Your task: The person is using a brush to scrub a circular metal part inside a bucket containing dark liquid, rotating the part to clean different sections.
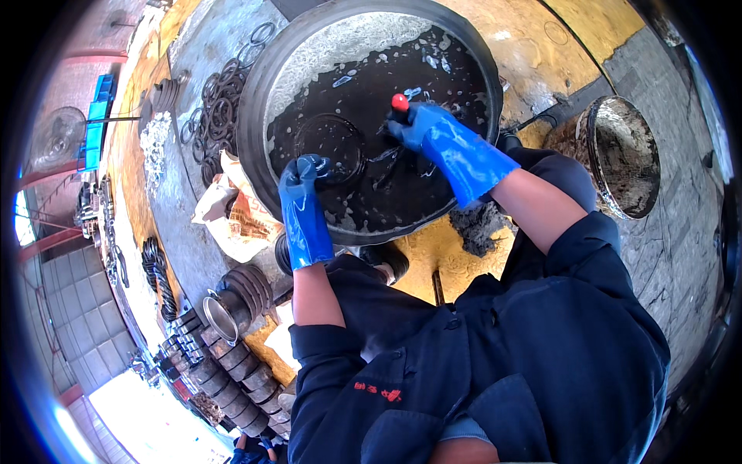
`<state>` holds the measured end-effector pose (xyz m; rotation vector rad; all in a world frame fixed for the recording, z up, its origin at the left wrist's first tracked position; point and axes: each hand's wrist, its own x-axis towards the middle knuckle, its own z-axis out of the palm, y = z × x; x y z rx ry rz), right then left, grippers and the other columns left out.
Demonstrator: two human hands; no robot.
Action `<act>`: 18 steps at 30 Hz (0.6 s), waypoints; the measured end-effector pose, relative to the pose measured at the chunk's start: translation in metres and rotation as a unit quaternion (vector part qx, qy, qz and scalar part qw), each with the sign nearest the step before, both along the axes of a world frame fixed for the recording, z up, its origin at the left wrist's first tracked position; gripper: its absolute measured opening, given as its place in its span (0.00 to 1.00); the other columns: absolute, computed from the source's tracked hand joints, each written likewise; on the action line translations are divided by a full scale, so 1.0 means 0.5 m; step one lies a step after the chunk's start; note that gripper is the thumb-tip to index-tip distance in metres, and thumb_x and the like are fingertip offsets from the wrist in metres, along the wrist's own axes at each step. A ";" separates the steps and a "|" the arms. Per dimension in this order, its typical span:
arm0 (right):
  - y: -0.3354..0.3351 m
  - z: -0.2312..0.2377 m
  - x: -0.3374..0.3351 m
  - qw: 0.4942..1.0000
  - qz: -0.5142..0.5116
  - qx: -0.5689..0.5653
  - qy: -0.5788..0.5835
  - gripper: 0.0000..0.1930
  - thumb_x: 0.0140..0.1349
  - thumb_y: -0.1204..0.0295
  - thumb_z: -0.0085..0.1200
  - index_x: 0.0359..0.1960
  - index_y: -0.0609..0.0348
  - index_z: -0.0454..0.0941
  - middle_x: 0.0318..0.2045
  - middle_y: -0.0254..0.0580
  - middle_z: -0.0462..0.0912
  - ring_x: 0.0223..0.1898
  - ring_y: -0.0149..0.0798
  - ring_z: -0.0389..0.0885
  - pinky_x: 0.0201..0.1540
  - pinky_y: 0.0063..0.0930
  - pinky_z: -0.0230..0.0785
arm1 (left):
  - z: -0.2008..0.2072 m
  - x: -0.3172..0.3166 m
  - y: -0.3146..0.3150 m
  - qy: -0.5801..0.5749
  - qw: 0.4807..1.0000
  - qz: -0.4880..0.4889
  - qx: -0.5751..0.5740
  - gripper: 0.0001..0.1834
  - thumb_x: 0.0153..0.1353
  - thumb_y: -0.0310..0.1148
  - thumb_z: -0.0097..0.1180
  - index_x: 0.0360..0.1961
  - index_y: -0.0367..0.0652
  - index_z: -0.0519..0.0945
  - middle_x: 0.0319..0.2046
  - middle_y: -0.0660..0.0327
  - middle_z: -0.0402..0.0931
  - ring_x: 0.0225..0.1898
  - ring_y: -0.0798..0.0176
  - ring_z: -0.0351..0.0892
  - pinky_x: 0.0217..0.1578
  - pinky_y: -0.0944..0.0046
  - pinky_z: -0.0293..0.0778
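Observation:
My left hand (306,172), in a blue rubber glove, is closed on the near left edge of a dark ring (362,151). The ring lies over the dark liquid (394,69) of a wide round basin (252,116). In a matching glove, my right hand (420,126) grips a tool by its handle, whose red end (399,102) sticks up past the fingers. Its working end points down toward the liquid and cannot be made out. Pale foam patches float on the surface.
Left of the basin lie a heap of black rings (219,108) and a crumpled sack (241,216). Dark cylindrical parts (239,371) stand stacked at the lower left. A dirty bucket (618,158) is on the right, and dark sludge (477,230) sits below the basin.

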<state>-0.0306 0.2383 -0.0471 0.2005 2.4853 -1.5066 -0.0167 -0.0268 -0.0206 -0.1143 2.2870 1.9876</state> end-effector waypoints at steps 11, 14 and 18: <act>-0.012 -0.069 -0.033 0.985 -0.030 -0.124 0.119 0.16 0.61 0.63 0.61 0.47 0.57 0.83 0.37 0.44 0.87 0.39 0.35 0.85 0.45 0.31 0.76 | -0.019 -0.018 0.015 0.017 0.999 -0.035 -0.019 0.14 0.70 0.37 0.55 0.42 0.35 0.81 0.35 0.59 0.84 0.36 0.67 0.82 0.42 0.68 0.76; -0.021 -0.067 -0.012 0.984 -0.046 -0.150 -0.083 0.15 0.60 0.62 0.63 0.44 0.56 0.85 0.37 0.40 0.87 0.40 0.33 0.84 0.47 0.30 0.75 | -0.038 -0.024 0.005 0.048 0.999 -0.012 -0.005 0.14 0.70 0.37 0.56 0.42 0.34 0.81 0.35 0.59 0.84 0.36 0.67 0.82 0.41 0.68 0.76; -0.039 -0.056 0.026 0.974 0.013 -0.196 -0.117 0.16 0.58 0.60 0.63 0.43 0.57 0.85 0.35 0.40 0.87 0.38 0.33 0.82 0.45 0.29 0.73 | -0.057 -0.021 -0.003 0.070 0.997 0.019 -0.016 0.17 0.69 0.40 0.57 0.44 0.34 0.79 0.38 0.54 0.84 0.38 0.63 0.84 0.42 0.63 0.79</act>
